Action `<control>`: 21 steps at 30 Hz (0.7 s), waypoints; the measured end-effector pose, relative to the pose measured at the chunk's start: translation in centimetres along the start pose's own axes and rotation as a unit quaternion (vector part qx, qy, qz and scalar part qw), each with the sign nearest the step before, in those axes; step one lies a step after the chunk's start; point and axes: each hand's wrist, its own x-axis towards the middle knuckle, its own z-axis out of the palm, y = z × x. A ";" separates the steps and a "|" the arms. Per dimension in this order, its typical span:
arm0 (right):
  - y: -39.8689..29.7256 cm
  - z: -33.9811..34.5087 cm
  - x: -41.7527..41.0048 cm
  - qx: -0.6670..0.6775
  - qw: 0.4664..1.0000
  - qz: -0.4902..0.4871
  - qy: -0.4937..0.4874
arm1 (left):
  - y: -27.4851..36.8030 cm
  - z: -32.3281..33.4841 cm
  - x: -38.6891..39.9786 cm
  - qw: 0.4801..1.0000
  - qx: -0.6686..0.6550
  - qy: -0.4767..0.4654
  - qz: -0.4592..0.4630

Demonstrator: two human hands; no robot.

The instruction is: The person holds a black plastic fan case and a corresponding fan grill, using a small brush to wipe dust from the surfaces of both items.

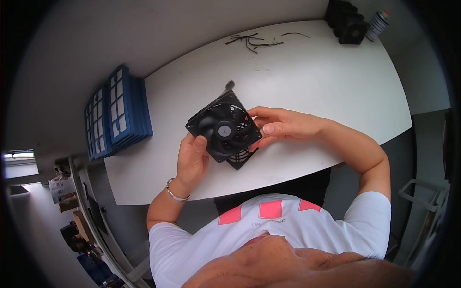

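Note:
A square black axial fan (224, 131), its hub marked by a grey disc, is held up over the white table (306, 86). My left hand (192, 154) grips its left-hand corner, the thumb on the front of the frame. On the opposite side, my right hand (279, 124) has thumb and fingers about the right corner. Below the fan, partly hidden by it, lies a black fan guard with a slotted grille (239, 156); whether it touches the fan I cannot tell. Dark bristles of a brush (229, 85) poke out behind the fan's top corner.
Stacked blue-framed filter panels (120, 108) stand at the table's left end. Several dark strips, like cable ties (255, 41), lie scattered by the back edge. Several black fans (347, 25) and a spray can with a red top (378, 25) occupy the far right corner.

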 end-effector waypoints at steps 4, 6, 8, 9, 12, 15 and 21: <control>-0.2 -0.3 -0.1 -0.119 0.991 -0.049 0.040 | 0.7 0.6 0.3 0.993 -0.022 -0.053 -0.105; -0.2 -0.4 -0.1 -0.081 0.996 -0.026 0.039 | 0.9 0.8 0.5 0.986 -0.017 -0.080 -0.147; -0.4 -0.4 0.0 -0.044 0.998 -0.003 0.037 | 0.9 0.6 0.8 0.984 -0.032 -0.066 -0.162; -0.6 -0.4 0.0 -0.009 0.999 0.003 0.038 | 1.0 0.5 0.8 0.982 -0.047 -0.051 -0.176; -0.5 -0.6 0.1 0.018 0.999 0.017 0.037 | 0.9 0.7 0.9 0.984 -0.040 -0.036 -0.171; -0.1 -0.9 0.1 0.005 0.999 0.015 0.038 | 0.7 0.5 1.0 0.984 -0.029 -0.029 -0.171; 0.2 -0.3 0.4 -0.012 0.997 -0.005 0.071 | 0.0 0.2 0.9 0.988 0.004 -0.034 -0.150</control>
